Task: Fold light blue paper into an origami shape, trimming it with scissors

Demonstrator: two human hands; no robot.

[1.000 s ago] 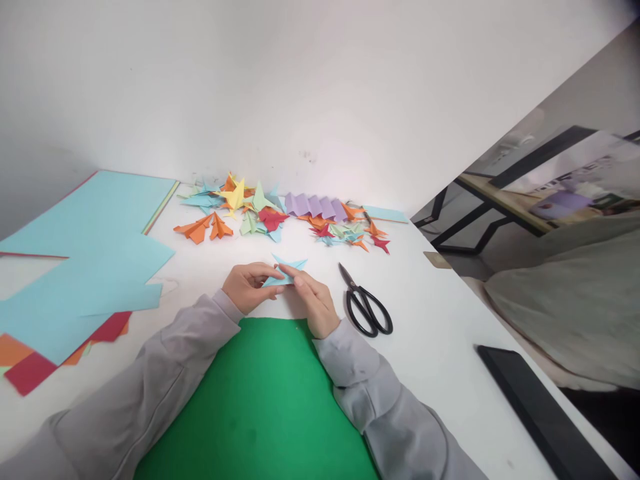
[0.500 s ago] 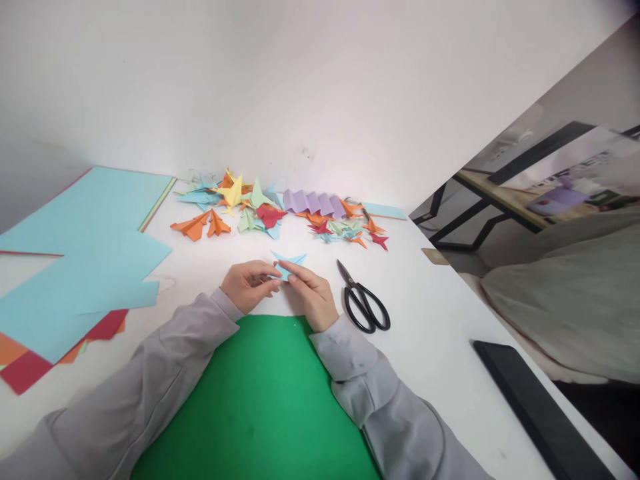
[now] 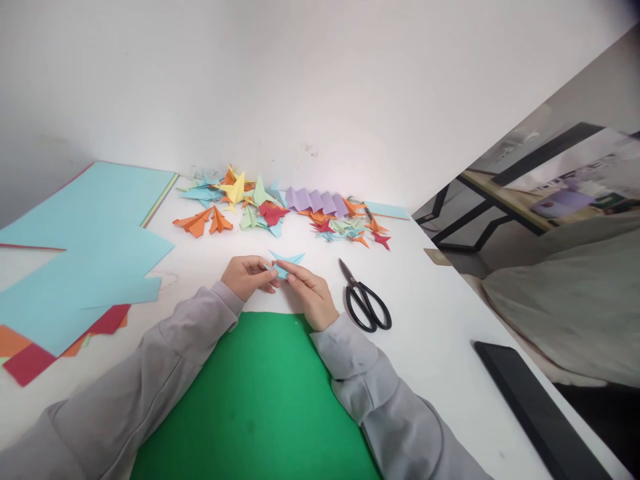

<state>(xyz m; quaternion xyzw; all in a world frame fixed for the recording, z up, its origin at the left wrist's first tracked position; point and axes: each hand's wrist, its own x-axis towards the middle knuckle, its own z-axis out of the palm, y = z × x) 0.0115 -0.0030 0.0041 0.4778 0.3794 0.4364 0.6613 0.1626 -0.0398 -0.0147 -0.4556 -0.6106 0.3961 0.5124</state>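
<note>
Between my two hands is a small piece of folded light-blue paper [image 3: 287, 259], its two pointed tips spreading away from me. My left hand [image 3: 249, 276] pinches its left side with thumb and fingers. On the right side, my right hand [image 3: 311, 291] grips it, fingers lying along the paper and thumb beneath. My fingers cover much of its near part. Both hands are just beyond the far edge of a green sheet [image 3: 260, 393]. Black-handled scissors [image 3: 367, 303] lie on the table right of my right hand, blades pointing away.
Folded paper figures in several colours, among them a yellow one [image 3: 236, 190] and an orange one [image 3: 194, 223], line the wall beside a pleated purple strip [image 3: 316, 202]. Light-blue sheets [image 3: 100, 260] cover the left. A long black object [image 3: 535, 407] lies at the right edge.
The fingers of my left hand have shifted slightly on the folded paper, the lower ones curling under. My right hand stays nearly still. The view has moved a little.
</note>
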